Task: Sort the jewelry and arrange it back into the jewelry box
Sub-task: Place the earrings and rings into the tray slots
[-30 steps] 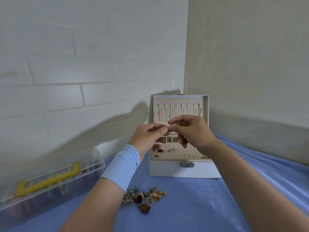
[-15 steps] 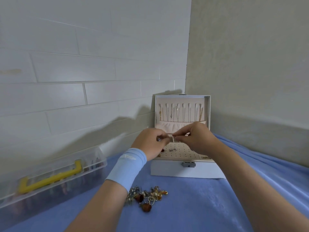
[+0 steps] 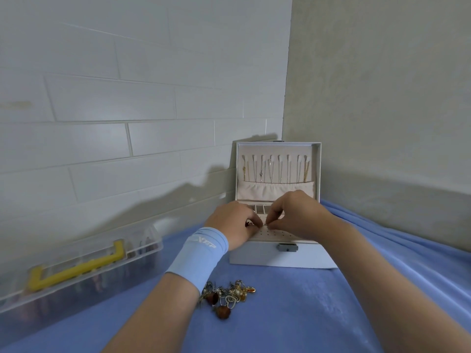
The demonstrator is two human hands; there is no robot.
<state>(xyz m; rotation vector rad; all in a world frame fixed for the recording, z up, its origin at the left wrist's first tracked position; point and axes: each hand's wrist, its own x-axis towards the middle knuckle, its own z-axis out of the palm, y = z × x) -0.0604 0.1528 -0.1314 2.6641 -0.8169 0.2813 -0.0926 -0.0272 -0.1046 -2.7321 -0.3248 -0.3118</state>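
Note:
A white jewelry box [image 3: 283,258] stands open against the corner, with several thin necklaces [image 3: 276,169] hanging in its raised lid. My left hand [image 3: 233,222] and my right hand [image 3: 298,215] meet over the box's perforated earring panel [image 3: 277,235]. Their fingertips pinch a tiny piece of jewelry [image 3: 265,224] between them, low against the panel; it is too small to identify. Something small and reddish shows under my left fingers. A tangled pile of loose jewelry [image 3: 226,295] with pearls, gold bits and brown stones lies on the blue cloth in front of the box.
A clear plastic storage case with a yellow handle [image 3: 76,268] lies at the left on the blue cloth [image 3: 305,314]. Tiled wall at the left and plain wall at the right close in behind the box. A blue sleeve band covers my left wrist.
Both hands have come down from in front of the lid to the earring panel, still pinching the small piece together. The pile and the case have not moved.

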